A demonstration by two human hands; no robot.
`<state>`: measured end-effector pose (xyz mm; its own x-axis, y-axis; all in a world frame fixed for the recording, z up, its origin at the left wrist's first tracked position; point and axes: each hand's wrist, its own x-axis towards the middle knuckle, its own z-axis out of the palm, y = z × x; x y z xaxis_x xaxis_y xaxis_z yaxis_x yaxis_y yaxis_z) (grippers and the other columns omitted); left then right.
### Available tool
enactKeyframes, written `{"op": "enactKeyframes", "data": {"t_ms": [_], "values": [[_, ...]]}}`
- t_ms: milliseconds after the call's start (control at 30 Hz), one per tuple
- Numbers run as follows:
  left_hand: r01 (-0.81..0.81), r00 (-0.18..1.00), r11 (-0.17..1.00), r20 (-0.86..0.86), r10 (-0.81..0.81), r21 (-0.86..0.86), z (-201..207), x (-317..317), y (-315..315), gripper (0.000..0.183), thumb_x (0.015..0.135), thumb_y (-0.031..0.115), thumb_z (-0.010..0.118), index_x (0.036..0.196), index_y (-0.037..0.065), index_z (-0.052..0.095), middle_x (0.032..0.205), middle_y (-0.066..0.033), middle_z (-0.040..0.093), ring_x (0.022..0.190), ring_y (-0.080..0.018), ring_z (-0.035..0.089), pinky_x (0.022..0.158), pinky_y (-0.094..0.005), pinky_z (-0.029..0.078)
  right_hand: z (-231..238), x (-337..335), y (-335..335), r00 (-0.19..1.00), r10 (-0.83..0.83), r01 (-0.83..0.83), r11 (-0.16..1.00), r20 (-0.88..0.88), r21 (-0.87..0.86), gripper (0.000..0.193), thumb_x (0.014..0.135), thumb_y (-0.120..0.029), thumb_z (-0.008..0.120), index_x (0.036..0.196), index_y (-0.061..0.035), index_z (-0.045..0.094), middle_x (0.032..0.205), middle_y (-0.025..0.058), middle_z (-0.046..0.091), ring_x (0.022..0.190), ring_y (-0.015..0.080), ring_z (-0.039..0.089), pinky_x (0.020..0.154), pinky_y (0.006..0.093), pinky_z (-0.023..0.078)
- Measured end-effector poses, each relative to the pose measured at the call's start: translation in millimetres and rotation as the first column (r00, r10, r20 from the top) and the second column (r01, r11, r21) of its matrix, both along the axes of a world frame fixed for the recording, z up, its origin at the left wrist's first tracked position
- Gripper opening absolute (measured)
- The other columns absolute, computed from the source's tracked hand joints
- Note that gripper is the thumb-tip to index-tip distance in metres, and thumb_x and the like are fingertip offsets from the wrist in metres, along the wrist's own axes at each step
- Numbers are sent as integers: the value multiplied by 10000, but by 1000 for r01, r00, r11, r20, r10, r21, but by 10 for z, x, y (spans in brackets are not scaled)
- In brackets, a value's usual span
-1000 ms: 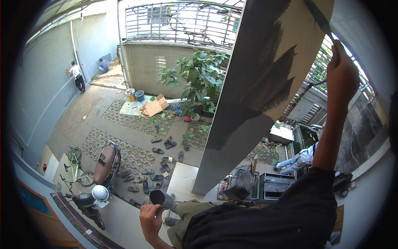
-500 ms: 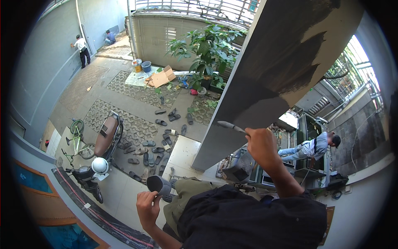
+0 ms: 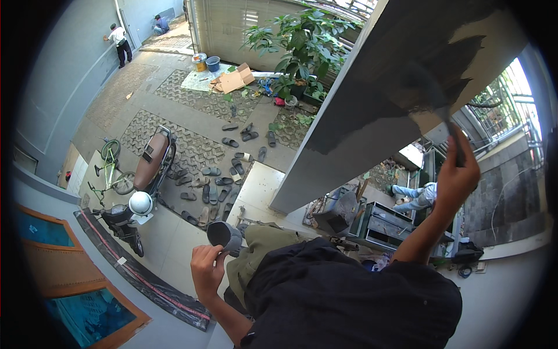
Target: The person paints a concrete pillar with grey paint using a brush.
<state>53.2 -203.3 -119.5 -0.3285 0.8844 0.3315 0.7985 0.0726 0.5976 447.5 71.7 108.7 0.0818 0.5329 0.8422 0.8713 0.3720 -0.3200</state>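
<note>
My right hand is closed around the handle of a paintbrush, raised at the right. The brush head, somewhat blurred, lies over the dark grey paint on a broad slanting pillar; it appears to touch the surface. Bare tan surface shows beside the ragged edge of the paint. Lower left, my left hand pinches the rim of a small grey cup, tilted so its opening shows. The cup's contents cannot be made out clearly.
Below stand a motorbike with a white helmet, a green bicycle and several sandals. Beyond are cardboard, buckets and a leafy plant. One person faces the left wall; another is partly behind my right arm.
My right hand has moved right and upward, carrying the brush from the pillar's lower left part to the paint's right edge. My left hand still holds the cup. The whole view has shifted slightly.
</note>
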Motion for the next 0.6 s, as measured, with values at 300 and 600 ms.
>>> {"op": "enactKeyframes", "data": {"t_ms": [300,600], "values": [[54,998,998,-16,-53,24,36,52,30,262,758,17,864,960,38,698,742,-88,596,773,-318,580,754,-442,464,-533,-369,-57,957,286,-265,929,45,-259,315,1008,-62,703,1311,-116,773,1119,149,809,986,248,794,798,361,597],[23,1000,1000,-14,-23,5,99,119,15,269,742,3,866,954,41,704,749,-90,614,771,-319,586,757,-439,470,-1658,-603,533,925,341,-198,812,169,-549,351,980,-48,710,1325,-101,750,1107,251,761,991,413,744,843,428,565]]}}
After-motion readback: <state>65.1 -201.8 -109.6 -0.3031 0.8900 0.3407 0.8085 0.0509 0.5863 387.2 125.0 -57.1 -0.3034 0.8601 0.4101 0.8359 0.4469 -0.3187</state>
